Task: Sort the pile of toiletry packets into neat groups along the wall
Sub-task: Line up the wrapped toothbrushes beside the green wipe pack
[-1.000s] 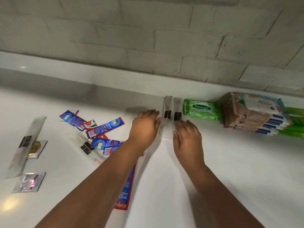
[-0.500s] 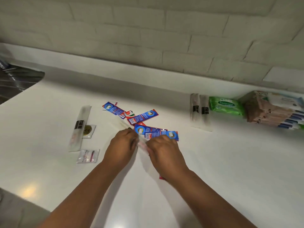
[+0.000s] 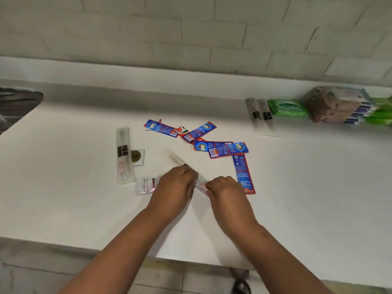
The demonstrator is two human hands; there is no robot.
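Held packet: long clear toothbrush sleeve, lying at a slant on the counter, just on the near side of the sachet pile; image blurred, contents not readable.
Left hand: fingers curled over the middle of the sleeve, gripping it.
Right hand: fingers curled onto the sleeve's near end, pinching it.
Sachet pile: blue-and-red toothpaste sachets, loosely scattered and overlapping, mid-counter; one long sachet trails from the pile toward the counter's front edge, just right of the right hand.
Left of pile: second clear toothbrush sleeve with a black label, a small packet with a gold disc touching its right edge.
Left of pile, nearer the front edge: small white sachet with pink print, partly covered by the left hand.
Right of pile, at the wall: two clear sleeves side by side, then a green wipes pack just beside them, then a stack of tissue packs.
In the way: the sachet pile lies between the hands and the wall.
Surface: white counter, low white upstand at the back.
Room: pale brick-pattern tiled wall; dark sink edge far left of pile; tiled floor below the counter front.
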